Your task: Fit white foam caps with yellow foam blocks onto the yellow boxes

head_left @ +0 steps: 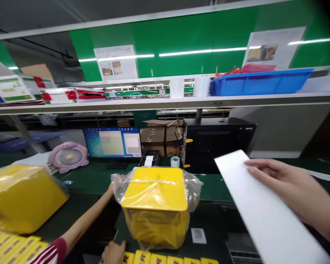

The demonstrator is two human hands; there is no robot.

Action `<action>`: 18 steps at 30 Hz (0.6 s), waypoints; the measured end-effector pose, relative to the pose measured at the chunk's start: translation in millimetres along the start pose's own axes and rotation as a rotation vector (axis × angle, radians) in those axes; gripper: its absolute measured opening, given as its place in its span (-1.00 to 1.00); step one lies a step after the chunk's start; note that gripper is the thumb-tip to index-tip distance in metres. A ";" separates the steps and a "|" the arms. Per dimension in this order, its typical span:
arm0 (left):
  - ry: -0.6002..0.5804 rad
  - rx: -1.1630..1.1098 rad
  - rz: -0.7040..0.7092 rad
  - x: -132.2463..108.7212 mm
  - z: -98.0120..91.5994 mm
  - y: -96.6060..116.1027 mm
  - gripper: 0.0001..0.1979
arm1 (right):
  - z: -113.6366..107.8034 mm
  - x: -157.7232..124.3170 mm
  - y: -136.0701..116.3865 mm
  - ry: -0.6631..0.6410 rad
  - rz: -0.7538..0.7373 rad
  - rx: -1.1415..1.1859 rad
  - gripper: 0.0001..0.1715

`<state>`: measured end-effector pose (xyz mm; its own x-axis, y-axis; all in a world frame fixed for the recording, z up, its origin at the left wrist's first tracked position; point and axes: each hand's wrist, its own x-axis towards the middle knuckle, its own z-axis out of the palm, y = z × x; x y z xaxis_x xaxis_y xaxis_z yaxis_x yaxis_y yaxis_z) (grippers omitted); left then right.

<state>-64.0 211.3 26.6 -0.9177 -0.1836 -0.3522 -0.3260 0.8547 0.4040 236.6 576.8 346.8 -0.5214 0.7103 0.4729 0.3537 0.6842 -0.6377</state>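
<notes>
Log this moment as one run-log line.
Right hand: holding white sheet | Left hand: at plastic-wrapped yellow box | Nearby: second wrapped yellow box

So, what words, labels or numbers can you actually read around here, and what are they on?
Black characters on the yellow packs: too blurred and cut off to read.
Small printed label: too small to read.
Posters: too small to read.
Monitor screen: too small to read.
Nothing here is clear enough to quote.
</notes>
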 end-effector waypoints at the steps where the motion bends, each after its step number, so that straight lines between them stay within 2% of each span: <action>1: -0.006 -0.031 0.022 -7.0 6.4 2.3 -0.65 | 14.6 10.1 -15.3 -0.053 0.005 0.004 -0.61; 4: -0.007 -0.162 0.058 -27.6 30.0 10.5 -0.65 | 62.0 35.3 -59.7 -0.203 -0.005 0.049 -0.67; 6: 0.000 -0.213 0.067 -37.5 49.2 12.6 -0.64 | 92.9 46.9 -81.2 -0.320 -0.017 0.076 -0.63; 9: -0.033 -0.246 0.084 -46.8 73.2 14.3 -0.68 | 134.7 55.8 -95.9 -0.430 -0.049 0.050 -0.54; 11: -0.112 -0.290 0.088 -53.4 73.7 24.0 -0.72 | 160.2 56.0 -96.6 -0.465 -0.073 0.049 -0.53; 13: -0.113 -0.413 0.158 -64.8 53.5 48.2 -0.65 | 183.4 53.1 -94.9 -0.496 -0.057 0.085 -0.51; 14: -0.070 -0.522 0.234 -73.1 35.7 66.2 -0.58 | 192.9 51.3 -94.1 -0.515 -0.037 0.112 -0.49; 16: 0.093 -0.810 0.426 -95.0 -9.9 111.2 -0.50 | 203.1 49.0 -93.4 -0.572 0.002 0.170 -0.44; 17: 0.070 -0.955 0.518 -107.6 -34.3 135.8 -0.51 | 201.8 49.3 -92.4 -0.609 0.015 0.204 -0.43; 18: -0.008 -1.046 0.617 -120.6 -57.3 159.7 -0.52 | 195.1 50.8 -89.9 -0.646 0.015 0.247 -0.44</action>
<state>-18.4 342.0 182.0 -0.9832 0.1216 0.1361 0.1362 -0.0078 0.9907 26.8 519.1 309.5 -0.9032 0.4258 0.0548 0.2171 0.5631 -0.7974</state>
